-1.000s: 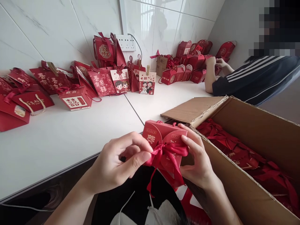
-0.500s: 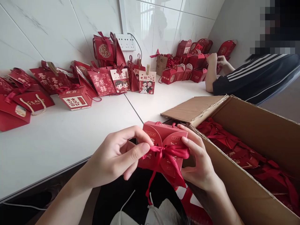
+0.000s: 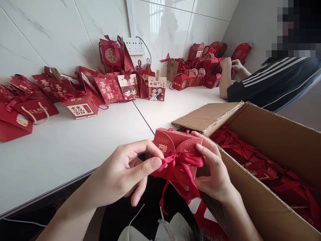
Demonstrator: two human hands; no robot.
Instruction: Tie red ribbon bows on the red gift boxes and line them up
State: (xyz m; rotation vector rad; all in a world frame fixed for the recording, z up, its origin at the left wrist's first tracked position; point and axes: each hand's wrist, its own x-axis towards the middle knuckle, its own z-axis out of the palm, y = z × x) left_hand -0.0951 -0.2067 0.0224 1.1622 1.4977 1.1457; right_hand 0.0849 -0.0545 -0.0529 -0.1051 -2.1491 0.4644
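A red gift box with gold characters and curved front flaps is held up near the table's front edge. A red satin ribbon is tied in a bow across its front, with two tails hanging down. The thumb and index finger of my left hand pinch the bow's left loop. My right hand grips the box by its right side, fingers along the top corner and thumb lower down. Red cord shows at the top edge of the box.
An open cardboard box at right holds several red ribboned boxes. Red gift boxes line the white table along the wall, below a power strip. Another person works at the far right.
The gift box has shifted slightly and tilted a little in my hands. My left fingers remain pinched on the ribbon loop, and its other fingers have dropped slightly.
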